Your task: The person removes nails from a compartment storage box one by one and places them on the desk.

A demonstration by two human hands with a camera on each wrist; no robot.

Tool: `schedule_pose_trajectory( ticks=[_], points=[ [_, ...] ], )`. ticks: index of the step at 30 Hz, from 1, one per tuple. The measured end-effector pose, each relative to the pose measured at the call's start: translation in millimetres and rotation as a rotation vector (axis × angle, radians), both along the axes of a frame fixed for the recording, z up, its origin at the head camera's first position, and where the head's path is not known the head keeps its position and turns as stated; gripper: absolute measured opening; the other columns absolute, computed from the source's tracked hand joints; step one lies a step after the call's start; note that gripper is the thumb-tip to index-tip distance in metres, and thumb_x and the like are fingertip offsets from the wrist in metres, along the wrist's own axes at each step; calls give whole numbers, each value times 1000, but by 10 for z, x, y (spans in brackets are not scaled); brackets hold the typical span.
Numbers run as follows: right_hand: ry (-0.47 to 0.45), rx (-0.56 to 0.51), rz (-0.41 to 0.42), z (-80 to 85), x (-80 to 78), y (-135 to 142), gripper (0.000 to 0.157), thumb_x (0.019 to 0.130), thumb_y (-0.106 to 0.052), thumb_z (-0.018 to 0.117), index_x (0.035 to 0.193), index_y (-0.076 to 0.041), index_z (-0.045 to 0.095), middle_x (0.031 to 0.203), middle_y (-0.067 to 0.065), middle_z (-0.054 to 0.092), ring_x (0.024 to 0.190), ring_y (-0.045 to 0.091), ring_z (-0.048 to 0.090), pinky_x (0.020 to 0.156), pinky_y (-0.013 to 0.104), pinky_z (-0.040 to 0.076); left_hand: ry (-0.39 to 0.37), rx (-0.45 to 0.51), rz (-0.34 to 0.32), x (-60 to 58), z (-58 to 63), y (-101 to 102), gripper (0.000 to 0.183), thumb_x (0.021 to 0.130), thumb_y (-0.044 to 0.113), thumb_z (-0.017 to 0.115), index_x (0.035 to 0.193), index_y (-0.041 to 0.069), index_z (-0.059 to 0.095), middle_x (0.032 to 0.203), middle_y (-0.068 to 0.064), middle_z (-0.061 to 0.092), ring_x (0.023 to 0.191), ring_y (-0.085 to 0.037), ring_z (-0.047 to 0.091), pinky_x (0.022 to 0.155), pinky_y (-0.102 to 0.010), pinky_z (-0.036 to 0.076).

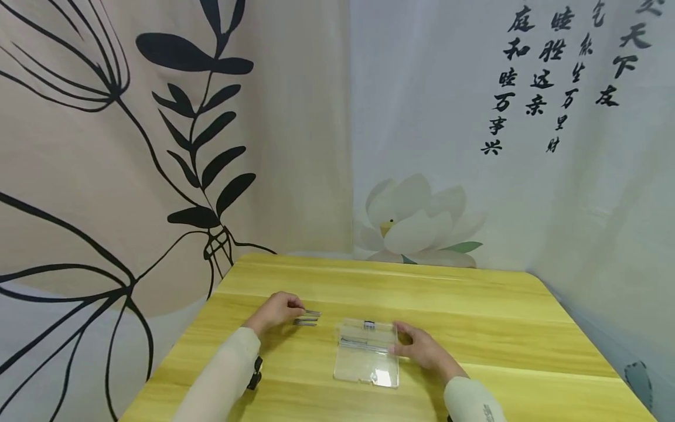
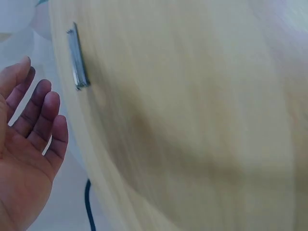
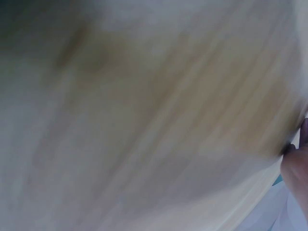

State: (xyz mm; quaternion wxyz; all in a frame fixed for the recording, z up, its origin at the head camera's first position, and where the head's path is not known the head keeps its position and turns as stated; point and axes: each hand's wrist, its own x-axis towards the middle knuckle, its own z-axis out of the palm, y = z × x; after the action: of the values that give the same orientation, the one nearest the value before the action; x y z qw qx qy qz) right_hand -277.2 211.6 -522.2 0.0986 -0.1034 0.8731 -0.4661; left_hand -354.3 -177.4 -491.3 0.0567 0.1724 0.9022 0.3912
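Clear case [image 1: 361, 364], glossy, rectangular; right hand [image 1: 422, 349] grips it; left hand [image 1: 276, 310] relaxed near slim silvery pieces [image 2: 77, 60].

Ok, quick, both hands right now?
Left hand: open by the slim metal pieces, no grip visible.
Right hand: at the clear hinged plastic case; whether gripping can't be told.

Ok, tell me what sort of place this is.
Probably an indoor tabletop workspace, perhaps set up for filming: a yellow wood-grain table stands before hanging cloth printed with black leaves and Chinese characters.
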Motion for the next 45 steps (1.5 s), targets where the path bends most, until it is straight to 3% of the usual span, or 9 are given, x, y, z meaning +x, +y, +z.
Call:
schedule_pose_trajectory(
  ticks=[10,18,26,35,45],
  points=[
    [0,26,-7,-16,-31,-13,76,88,-32,75,151,-6,41,151,19,41,141,49,26,109,66,19,-21,23,-57,-27,131,276,21,98,19,66,109,3,71,96,2,68,90,-15,61,81,-39,51],
    [6,25,1,-31,-53,-19,76,89,-31,75,150,-4,40,151,20,41,141,49,25,110,66,18,-44,78,-101,-30,212,488,20,98,22,66,108,6,71,98,1,67,93,-22,63,86,-51,51],
    [8,34,-13,-13,-20,-24,74,88,-31,76,149,-4,43,149,20,43,140,49,27,110,66,18,-5,65,-146,13,256,739,19,97,26,68,106,10,73,97,4,68,90,-14,61,79,-37,51],
    [-6,31,-19,-13,-43,-19,75,89,-33,74,151,-7,41,151,19,41,141,48,26,109,67,19,-46,88,-203,83,254,1028,16,95,23,70,104,10,74,96,5,69,90,-13,62,80,-37,52],
    [-12,23,-16,-11,-50,-19,74,89,-31,76,150,-7,42,150,21,42,140,49,27,109,66,20,-59,57,-255,131,153,1243,11,94,22,71,99,13,76,92,10,69,88,-9,62,78,-31,52]
  ],
)
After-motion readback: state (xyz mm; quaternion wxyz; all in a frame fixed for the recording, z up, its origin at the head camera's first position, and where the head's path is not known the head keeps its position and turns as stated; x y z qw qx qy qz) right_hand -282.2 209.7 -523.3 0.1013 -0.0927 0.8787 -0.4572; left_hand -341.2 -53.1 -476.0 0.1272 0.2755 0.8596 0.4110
